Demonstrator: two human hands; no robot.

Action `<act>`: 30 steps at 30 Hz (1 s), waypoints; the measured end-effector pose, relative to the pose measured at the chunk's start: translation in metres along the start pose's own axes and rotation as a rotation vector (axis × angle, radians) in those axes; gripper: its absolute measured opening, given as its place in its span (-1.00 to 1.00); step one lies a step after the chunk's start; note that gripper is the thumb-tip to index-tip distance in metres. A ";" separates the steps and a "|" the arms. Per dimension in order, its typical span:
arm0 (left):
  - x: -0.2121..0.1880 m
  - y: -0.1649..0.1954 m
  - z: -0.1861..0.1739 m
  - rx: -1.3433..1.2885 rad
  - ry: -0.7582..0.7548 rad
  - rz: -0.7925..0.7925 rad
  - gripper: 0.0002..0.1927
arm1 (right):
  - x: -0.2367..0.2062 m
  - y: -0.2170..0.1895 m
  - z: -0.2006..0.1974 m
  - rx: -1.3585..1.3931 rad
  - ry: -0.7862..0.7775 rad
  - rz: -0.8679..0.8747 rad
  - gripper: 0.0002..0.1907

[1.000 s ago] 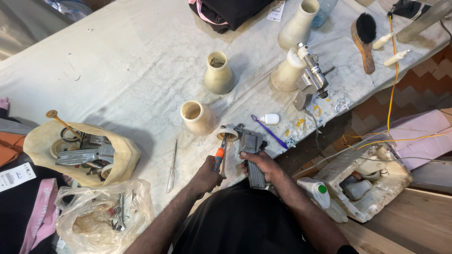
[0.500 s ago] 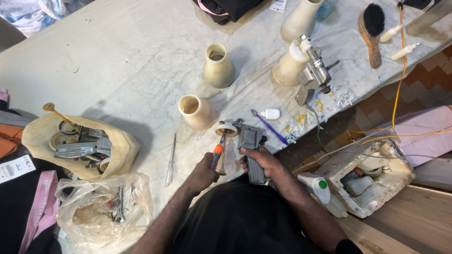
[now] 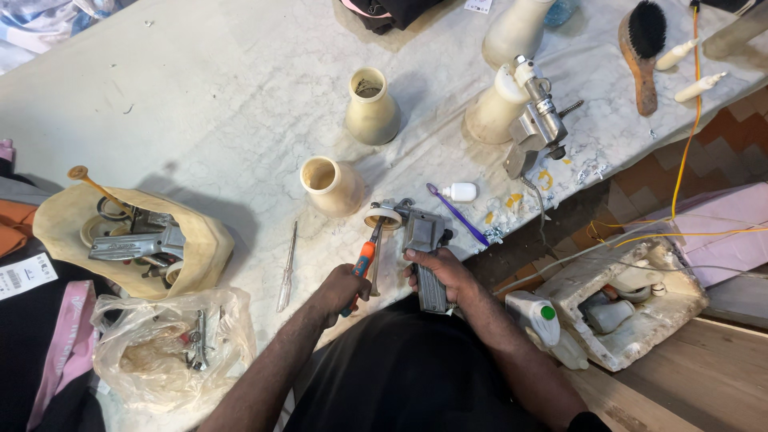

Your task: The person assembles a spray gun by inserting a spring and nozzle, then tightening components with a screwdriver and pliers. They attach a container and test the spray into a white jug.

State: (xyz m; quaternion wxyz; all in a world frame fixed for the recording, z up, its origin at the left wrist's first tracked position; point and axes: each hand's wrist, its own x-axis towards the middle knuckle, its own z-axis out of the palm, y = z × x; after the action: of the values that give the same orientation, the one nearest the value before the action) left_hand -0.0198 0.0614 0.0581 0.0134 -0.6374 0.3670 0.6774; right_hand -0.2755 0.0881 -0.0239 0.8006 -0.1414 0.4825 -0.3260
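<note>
My left hand (image 3: 340, 288) grips a screwdriver with an orange and blue handle (image 3: 364, 260); its tip points up into the round cap end of a grey metal spray gun (image 3: 416, 236) lying on the white table (image 3: 200, 104). My right hand (image 3: 440, 272) is closed around the spray gun's handle near the table's front edge. A cream cup (image 3: 330, 186) lies on its side just left of the gun.
A loose screwdriver (image 3: 286, 268) lies left of my hands. A cream bag of metal parts (image 3: 136, 240) and a plastic bag of parts (image 3: 172, 344) sit at the left. Another spray gun (image 3: 532, 120), cream cups (image 3: 372, 108), a purple toothbrush (image 3: 458, 214) and a brush (image 3: 644, 48) lie farther back.
Both hands stay on the screwdriver and spray gun with barely any shift. The view has moved slightly.
</note>
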 end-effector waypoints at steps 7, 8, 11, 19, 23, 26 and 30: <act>-0.005 0.017 0.003 -0.061 -0.026 -0.126 -0.41 | 0.002 -0.006 -0.004 -0.014 -0.014 -0.030 -0.57; -0.005 0.019 0.003 -0.067 -0.013 -0.121 -0.41 | 0.002 -0.006 -0.003 -0.021 -0.009 -0.035 -0.57; -0.001 0.021 0.005 -0.088 -0.023 -0.070 -0.43 | 0.003 -0.008 0.000 -0.044 0.021 -0.039 -0.58; 0.010 0.035 0.009 0.351 0.140 -0.031 -0.51 | 0.011 -0.010 -0.003 -0.072 0.051 -0.039 -0.60; 0.003 0.048 0.016 0.586 0.273 0.054 -0.43 | 0.013 -0.008 0.002 -0.048 0.075 -0.090 -0.63; -0.004 0.056 0.027 0.625 0.357 0.010 -0.52 | 0.012 -0.008 0.008 -0.033 0.115 -0.069 -0.64; -0.010 0.061 0.040 0.695 0.526 0.061 -0.46 | 0.012 -0.006 0.014 -0.023 0.154 -0.094 -0.65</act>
State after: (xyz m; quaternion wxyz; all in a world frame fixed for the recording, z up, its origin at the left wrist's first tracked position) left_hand -0.0821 0.0420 0.0934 0.1133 -0.7346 0.5828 0.3283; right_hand -0.2622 0.0746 -0.0216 0.7431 -0.1477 0.5394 -0.3674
